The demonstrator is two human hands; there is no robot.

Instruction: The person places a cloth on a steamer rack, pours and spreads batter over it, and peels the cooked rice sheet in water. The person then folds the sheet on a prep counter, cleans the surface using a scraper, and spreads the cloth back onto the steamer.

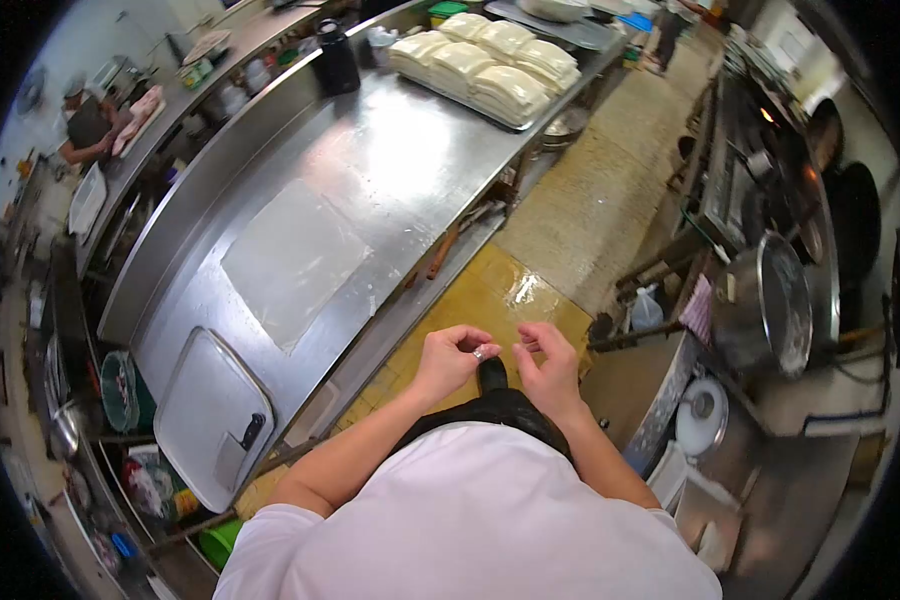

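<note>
In front of my waist, above the floor, my left hand point(452, 358) is raised with its fingers curled in toward the thumb. A small silver band point(481, 353) shows at its fingertips; whether it is worn as a ring or held I cannot tell. My right hand point(547, 360) is level with it, a short gap apart, its fingers loosely bent and away from the thumb, with nothing in them. Neither hand touches the steel worktable point(380, 180) on the left. Nearest to them there is a thin pale rectangular sheet point(298, 255) lying flat on the steel.
A tray lid point(215, 410) with a black-handled scraper point(242, 440) lies at the table's near end. Stacked folded pale dough point(485, 65) fills a far tray, beside a black bottle point(337, 60). Right are a large pot point(765, 305) and stove. A person point(90, 125) works far left.
</note>
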